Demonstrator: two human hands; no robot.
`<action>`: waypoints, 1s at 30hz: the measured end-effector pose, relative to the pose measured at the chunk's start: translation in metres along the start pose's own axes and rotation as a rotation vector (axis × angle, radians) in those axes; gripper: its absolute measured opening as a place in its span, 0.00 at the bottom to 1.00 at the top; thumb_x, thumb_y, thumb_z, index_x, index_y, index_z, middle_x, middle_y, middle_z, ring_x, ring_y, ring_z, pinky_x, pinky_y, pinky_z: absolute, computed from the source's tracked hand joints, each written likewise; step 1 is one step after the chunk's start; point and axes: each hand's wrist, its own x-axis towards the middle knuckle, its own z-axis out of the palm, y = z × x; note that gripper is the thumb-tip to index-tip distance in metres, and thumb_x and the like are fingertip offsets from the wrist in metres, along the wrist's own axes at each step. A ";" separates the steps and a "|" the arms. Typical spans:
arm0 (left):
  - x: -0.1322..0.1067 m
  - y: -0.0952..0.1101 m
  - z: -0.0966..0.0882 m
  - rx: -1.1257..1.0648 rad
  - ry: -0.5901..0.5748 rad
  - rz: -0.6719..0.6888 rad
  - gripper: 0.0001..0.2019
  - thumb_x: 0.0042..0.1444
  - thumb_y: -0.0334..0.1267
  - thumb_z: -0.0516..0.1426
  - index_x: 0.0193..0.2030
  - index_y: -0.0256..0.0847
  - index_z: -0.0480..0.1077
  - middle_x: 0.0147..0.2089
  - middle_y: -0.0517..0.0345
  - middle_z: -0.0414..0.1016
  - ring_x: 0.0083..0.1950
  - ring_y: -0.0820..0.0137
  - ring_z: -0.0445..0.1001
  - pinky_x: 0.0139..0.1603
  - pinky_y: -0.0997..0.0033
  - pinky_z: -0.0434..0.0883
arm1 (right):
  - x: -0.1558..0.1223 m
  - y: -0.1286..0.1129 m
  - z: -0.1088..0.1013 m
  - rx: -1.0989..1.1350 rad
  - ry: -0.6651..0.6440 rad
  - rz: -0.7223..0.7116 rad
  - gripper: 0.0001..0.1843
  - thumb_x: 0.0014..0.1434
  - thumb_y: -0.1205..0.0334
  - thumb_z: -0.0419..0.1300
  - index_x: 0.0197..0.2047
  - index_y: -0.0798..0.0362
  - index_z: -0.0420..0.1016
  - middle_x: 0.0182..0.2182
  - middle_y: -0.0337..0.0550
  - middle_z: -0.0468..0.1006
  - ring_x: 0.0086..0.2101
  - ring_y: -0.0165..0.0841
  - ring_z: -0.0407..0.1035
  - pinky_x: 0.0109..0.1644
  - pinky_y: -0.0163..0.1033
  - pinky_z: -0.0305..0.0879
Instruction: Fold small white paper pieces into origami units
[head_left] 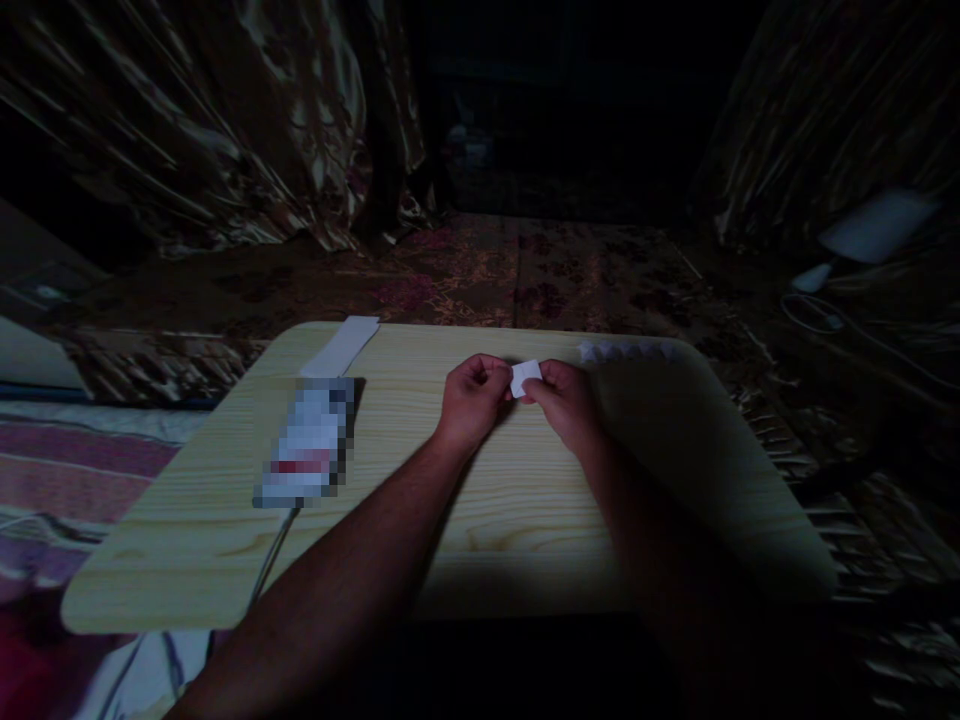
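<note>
Between my two hands, over the far middle of the wooden table (480,510), is a small white piece of paper (526,376), roughly square. My left hand (475,394) pinches its left edge with closed fingers. On the right side, my right hand (562,396) grips the paper, its thumb lying across the front. Folds in the paper are too small to make out. Near the table's far right corner stands a row of several small white folded paper pieces (627,350). White paper strips (343,344) lie at the far left edge.
A blurred-out phone-like device (309,440) lies on the left of the table, with a cable (271,556) running off the near edge. Patterned cloth (480,270) and curtains (300,110) are behind. A white lamp-like object (877,228) is at the right. The room is dim.
</note>
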 end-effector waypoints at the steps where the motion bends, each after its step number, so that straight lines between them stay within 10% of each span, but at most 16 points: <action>1: 0.000 0.000 0.000 -0.002 0.000 -0.002 0.08 0.49 0.40 0.61 0.31 0.37 0.71 0.20 0.63 0.69 0.20 0.78 0.64 0.22 0.78 0.59 | 0.000 0.000 0.000 -0.012 0.001 0.005 0.07 0.49 0.64 0.58 0.31 0.55 0.75 0.25 0.39 0.78 0.27 0.31 0.70 0.30 0.34 0.64; 30: -0.001 -0.002 0.000 -0.006 -0.078 -0.018 0.09 0.49 0.41 0.62 0.31 0.37 0.70 0.19 0.63 0.69 0.19 0.78 0.62 0.21 0.78 0.58 | -0.001 -0.005 -0.003 0.003 0.028 -0.025 0.03 0.49 0.64 0.58 0.28 0.53 0.71 0.23 0.35 0.73 0.25 0.29 0.65 0.29 0.34 0.59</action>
